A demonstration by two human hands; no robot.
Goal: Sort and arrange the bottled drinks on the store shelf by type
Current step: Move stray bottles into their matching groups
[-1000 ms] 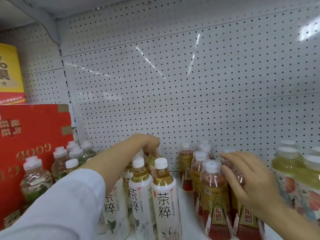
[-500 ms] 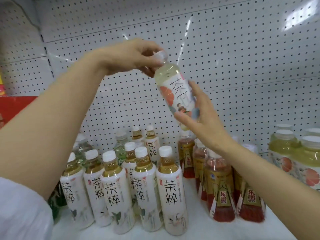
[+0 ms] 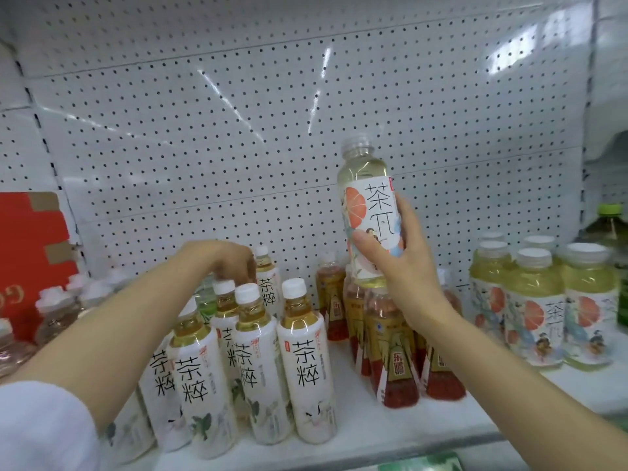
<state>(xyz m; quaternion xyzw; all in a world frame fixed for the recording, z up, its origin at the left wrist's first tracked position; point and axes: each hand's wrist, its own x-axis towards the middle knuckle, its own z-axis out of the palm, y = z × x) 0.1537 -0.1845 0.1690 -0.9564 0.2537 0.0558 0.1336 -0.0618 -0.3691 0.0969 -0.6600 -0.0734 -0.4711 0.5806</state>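
Observation:
My right hand (image 3: 404, 263) holds a pale yellow tea bottle with a grapefruit label (image 3: 368, 205) upright in the air, above the red-and-gold bottles (image 3: 390, 362). My left hand (image 3: 224, 260) reaches down behind the group of white-label tea bottles (image 3: 251, 362), its fingers bent over bottle tops at the back; what they touch is hidden. Matching grapefruit-label bottles (image 3: 543, 311) stand in a group at the right of the white shelf (image 3: 373, 436).
A perforated white back panel (image 3: 272, 130) closes the shelf behind. A red carton (image 3: 30, 253) stands at the far left with clear bottles (image 3: 57, 311) in front of it. A large green-capped bottle (image 3: 608, 226) is at the far right.
The grapefruit bottle passed from my left hand to my right, which moved it rightward and stood it upright. My left hand dropped back behind the white-label bottles.

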